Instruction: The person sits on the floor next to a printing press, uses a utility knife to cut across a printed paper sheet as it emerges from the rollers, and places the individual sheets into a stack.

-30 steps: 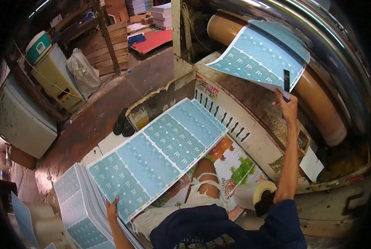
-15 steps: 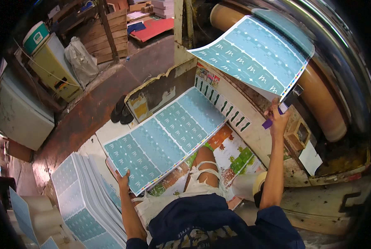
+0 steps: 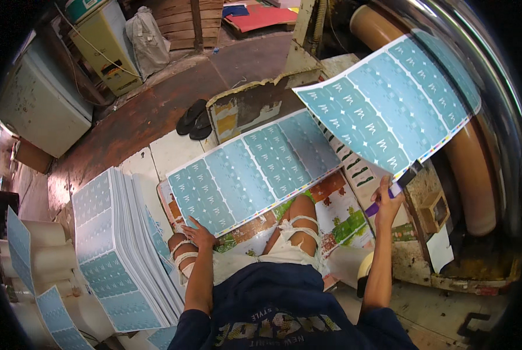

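A printed sheet point(image 3: 383, 111) in teal and light blue bands slopes down out of the machine's roller at the right. My right hand point(image 3: 386, 204) is closed at its near lower corner, around a purple strip-like tool point(image 3: 373, 209) whose full shape is hidden by my fingers. Across my lap level lies another sheet of the same print point(image 3: 243, 169), on a board. The fingers of my left hand point(image 3: 200, 234) are spread at its near left corner, touching the edge. To the left stands a thick, curved stack of printed sheets point(image 3: 100, 256).
The machine's brown roller point(image 3: 474, 192) and shiny cylinder fill the right side. A worn metal panel point(image 3: 243, 111) stands beyond the lap sheet. Black sandals point(image 3: 195, 121) lie on the tiles. A small wooden box point(image 3: 434, 211) sits by the roller. Further sheets point(image 3: 62, 315) hang lower left.
The sheet from the roller has come further out and down, my right hand staying at its corner. My left hand has loosened from the lap sheet's corner, fingers now spread. The view has shifted left.
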`<state>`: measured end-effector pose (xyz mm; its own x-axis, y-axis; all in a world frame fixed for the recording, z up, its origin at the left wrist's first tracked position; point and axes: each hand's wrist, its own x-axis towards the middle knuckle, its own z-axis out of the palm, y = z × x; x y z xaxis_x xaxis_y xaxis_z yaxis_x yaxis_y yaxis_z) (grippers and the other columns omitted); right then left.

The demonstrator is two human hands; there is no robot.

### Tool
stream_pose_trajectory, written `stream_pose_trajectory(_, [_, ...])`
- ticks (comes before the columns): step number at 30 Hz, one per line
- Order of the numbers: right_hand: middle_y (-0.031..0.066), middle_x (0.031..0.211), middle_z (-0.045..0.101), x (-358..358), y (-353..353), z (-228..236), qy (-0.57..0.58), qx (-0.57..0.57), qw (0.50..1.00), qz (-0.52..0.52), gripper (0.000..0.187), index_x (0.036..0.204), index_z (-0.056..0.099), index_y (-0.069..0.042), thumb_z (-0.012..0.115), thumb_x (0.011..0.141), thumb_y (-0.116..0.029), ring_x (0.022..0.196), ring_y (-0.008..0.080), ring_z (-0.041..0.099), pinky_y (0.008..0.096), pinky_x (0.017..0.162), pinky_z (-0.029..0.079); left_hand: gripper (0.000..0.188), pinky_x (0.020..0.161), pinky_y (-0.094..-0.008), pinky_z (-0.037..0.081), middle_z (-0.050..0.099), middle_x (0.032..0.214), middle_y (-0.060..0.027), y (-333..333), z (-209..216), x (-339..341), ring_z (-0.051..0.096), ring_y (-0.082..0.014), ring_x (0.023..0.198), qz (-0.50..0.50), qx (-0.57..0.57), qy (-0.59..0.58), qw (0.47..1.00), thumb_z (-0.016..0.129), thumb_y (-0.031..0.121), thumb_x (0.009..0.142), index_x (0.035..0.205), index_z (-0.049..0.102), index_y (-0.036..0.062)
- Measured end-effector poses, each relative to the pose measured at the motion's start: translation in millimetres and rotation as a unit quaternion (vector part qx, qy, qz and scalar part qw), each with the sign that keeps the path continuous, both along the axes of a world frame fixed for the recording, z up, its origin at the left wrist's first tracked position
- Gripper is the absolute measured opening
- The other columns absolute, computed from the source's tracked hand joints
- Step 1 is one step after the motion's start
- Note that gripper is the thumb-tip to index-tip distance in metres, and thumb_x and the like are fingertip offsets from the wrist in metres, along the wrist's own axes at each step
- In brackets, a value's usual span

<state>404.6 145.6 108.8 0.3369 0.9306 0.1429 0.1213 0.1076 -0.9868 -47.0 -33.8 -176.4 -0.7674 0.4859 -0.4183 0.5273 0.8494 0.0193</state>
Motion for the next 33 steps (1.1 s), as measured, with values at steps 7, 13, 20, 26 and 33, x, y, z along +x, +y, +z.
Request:
stream_pose_trajectory(7, [-0.0006,0.061,0.054,-8.3,-29.1,-10.0,0.012,-0.035,0.999,0.031,0.026,0.083,0.06,-0.002,0.071,0.09,-0.025,0.046,0.0064,0.049,0.0229,0.044,0.037,0.122,0.107,-0.0448,0.039,0.016,0.146,-0.0436,-12.2,-17.1,-6.4,0.033,-0.0486,0.135,-0.02,0.018,0.052,0.998,0.078,0.01,0.074,0.152,-0.016,0.0083])
stream_pose_trajectory(13, [-0.0007,0.058,0.051,-24.3,-50.8,0.8,-0.003,-0.06,0.995,0.077,0.03,0.087,0.062,0.001,0.071,0.09,-0.028,0.044,0.0079,0.047,0.0239,0.042,0.037,0.12,0.104,-0.044,0.042,0.019,0.145,-0.0436,-9.1,3.2,-2.1,0.035,-0.0487,0.133,-0.018,-0.006,0.022,1.0,0.078,0.008,0.074,0.153,-0.012,0.0075])
stream_pose_trajectory(20, [-0.0012,0.058,0.049,-30.7,-82.1,4.9,0.002,-0.115,0.993,0.037,0.037,0.111,0.066,0.002,0.07,0.091,-0.028,0.043,0.007,0.043,0.0238,0.041,0.037,0.095,0.099,-0.048,0.046,0.03,0.138,-0.0438,-7.2,9.4,3.2,0.045,-0.0502,0.123,-0.041,0.033,0.091,0.994,0.062,0.004,0.086,0.155,-0.003,0.0096])
stream_pose_trajectory(26, [0.0025,0.061,0.051,-66.2,-113.1,20.5,0.024,-0.134,0.986,0.1,0.037,0.09,0.045,-0.003,0.071,0.09,-0.029,0.042,0.0093,0.045,0.025,0.04,0.037,0.097,0.099,-0.056,0.043,0.024,0.142,-0.0461,-22.3,-0.4,-30.5,0.042,-0.0556,0.125,0.004,0.077,0.118,0.99,0.063,0.013,0.089,0.155,-0.008,0.0131])
stream_pose_trajectory(33, [0.0067,0.083,0.068,-75.2,-121.9,23.4,-0.053,-0.099,0.968,0.222,0.027,0.115,0.069,-0.001,0.065,0.091,-0.011,0.045,0.004,0.047,0.0214,0.042,0.037,0.125,0.108,-0.0534,0.033,0.025,0.147,-0.0352,46.8,144.7,66.6,0.036,-0.0456,0.135,-0.048,0.303,-0.231,0.923,0.089,0.039,0.065,0.15,0.007,-0.0029])
